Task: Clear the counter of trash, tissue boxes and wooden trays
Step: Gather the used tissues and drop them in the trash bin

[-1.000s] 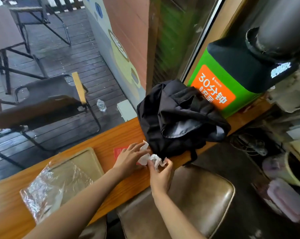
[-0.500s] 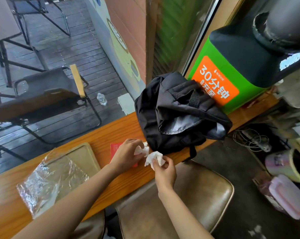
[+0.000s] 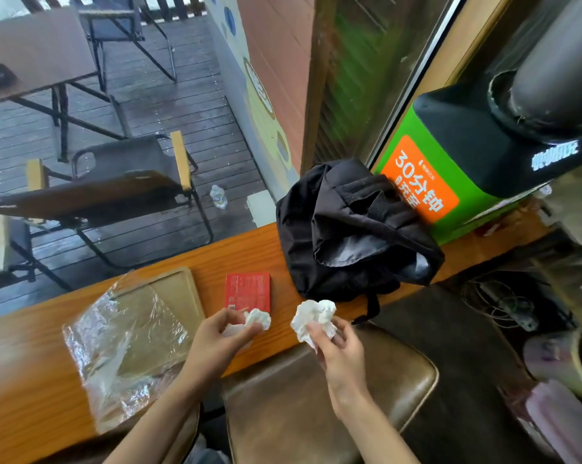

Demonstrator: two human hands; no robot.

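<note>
The person is gathering trash: the left hand [image 3: 216, 336] is pinching one crumpled tissue [image 3: 258, 319], the right hand [image 3: 336, 346] another wad [image 3: 313, 316], above the counter [image 3: 283, 256] edge. At nine o'clock, the wooden tray [image 3: 182, 296] and plastic wrap [image 3: 122, 346] are probably waiting next.

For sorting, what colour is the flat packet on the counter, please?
Red packet, head view.
</note>
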